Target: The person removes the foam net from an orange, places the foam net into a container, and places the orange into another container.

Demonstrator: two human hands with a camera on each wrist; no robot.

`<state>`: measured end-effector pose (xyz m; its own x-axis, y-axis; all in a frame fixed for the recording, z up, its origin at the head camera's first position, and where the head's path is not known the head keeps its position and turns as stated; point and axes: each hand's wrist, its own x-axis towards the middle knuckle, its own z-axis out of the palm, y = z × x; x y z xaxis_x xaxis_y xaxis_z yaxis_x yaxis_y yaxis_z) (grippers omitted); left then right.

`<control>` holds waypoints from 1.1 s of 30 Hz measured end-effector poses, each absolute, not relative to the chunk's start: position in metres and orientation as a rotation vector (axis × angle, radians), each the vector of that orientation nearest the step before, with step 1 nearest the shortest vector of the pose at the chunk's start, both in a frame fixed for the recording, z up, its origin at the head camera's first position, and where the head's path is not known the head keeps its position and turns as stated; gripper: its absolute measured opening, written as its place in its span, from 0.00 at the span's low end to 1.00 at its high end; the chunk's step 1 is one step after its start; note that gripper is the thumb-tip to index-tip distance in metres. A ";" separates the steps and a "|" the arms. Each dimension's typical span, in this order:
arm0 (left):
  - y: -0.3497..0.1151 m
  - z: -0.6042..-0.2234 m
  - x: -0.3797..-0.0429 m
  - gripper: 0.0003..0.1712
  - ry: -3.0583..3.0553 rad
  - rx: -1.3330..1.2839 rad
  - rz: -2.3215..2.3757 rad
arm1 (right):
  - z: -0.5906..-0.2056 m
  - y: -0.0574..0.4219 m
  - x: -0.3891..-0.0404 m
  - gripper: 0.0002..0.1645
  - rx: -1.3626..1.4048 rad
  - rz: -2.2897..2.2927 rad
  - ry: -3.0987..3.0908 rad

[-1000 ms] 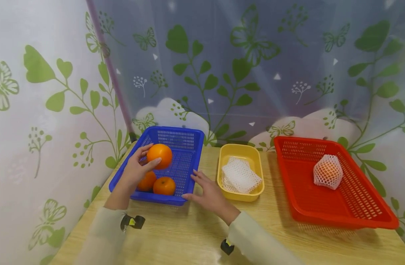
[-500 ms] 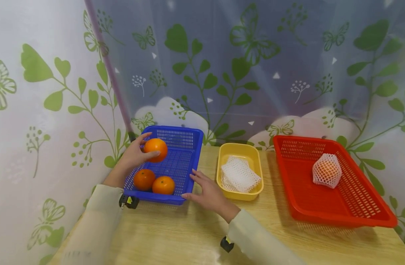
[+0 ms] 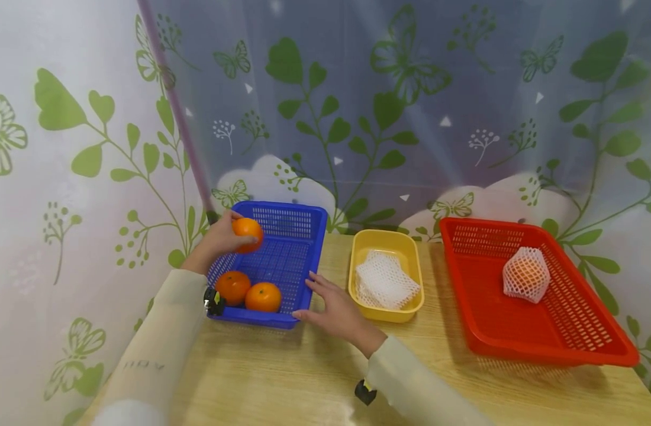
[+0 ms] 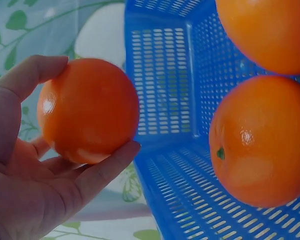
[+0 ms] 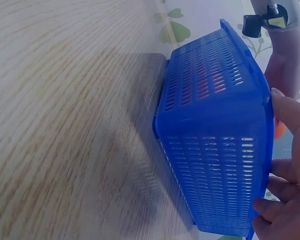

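Note:
My left hand [image 3: 219,238] grips an orange [image 3: 248,235] above the far left part of a blue basket [image 3: 316,254]. The left wrist view shows thumb and fingers spread round this orange [image 4: 90,110], which is held over the basket's edge. Two more oranges, a left one [image 3: 232,288] and a right one [image 3: 263,297], lie side by side at the near end inside the basket. My right hand [image 3: 336,307] rests at the basket's near right corner. In the right wrist view its loosely spread fingers [image 5: 285,192] touch the blue rim [image 5: 268,125].
A yellow tray [image 3: 386,238] holding white foam fruit nets [image 3: 386,281] stands right of the blue basket. Farther right is a red basket [image 3: 496,331] with one netted orange-coloured fruit [image 3: 527,275] in it. A patterned curtain [image 3: 325,118] closes off the table's back.
My left hand has carried the orange up and left, toward the far left side of the blue basket, uncovering the left orange inside. My right hand has stayed at the rim.

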<state>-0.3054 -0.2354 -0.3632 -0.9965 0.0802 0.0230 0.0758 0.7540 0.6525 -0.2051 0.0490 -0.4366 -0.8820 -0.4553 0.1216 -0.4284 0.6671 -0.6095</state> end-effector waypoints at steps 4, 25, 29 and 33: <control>-0.233 -0.363 -0.313 0.46 2.944 0.161 1.007 | -0.438 0.049 -0.206 0.48 -0.749 -1.016 2.837; -0.221 -0.375 -0.325 0.31 2.926 0.066 0.884 | -0.436 0.050 -0.204 0.48 -0.792 -0.996 2.860; -0.224 -0.381 -0.328 0.28 2.892 0.038 0.922 | -0.436 0.051 -0.204 0.48 -0.778 -0.994 2.857; -0.226 -0.386 -0.330 0.30 2.867 0.062 0.881 | -0.436 0.050 -0.204 0.48 -0.774 -0.993 2.855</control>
